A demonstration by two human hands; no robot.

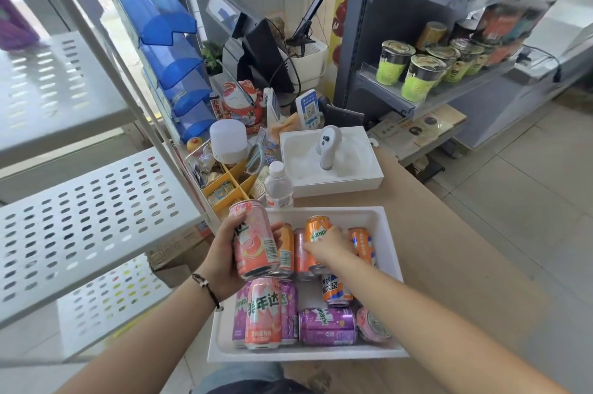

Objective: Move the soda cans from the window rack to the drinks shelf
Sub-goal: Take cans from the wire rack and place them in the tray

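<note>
Pink can (255, 241) sits in the left hand (224, 260), its grip curled round it above the white tray (390, 246) on the bench. The right hand (329, 246) closes its grip on an orange can (317, 228) among the tray's far cans; it looks like a gathering step, and next comes lifting it clear and carrying both right toward the grey shelf (417, 105).

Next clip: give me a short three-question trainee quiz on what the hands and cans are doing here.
1. True or false: the left hand holds a pink can above the white tray.
2. Which can does the right hand reach? A) purple B) orange C) green
3. Fill in: the clear water bottle stands ___ the tray, on the counter.

Key: 1 true. 2 B, the orange can. 3 outside, just behind it.
</note>
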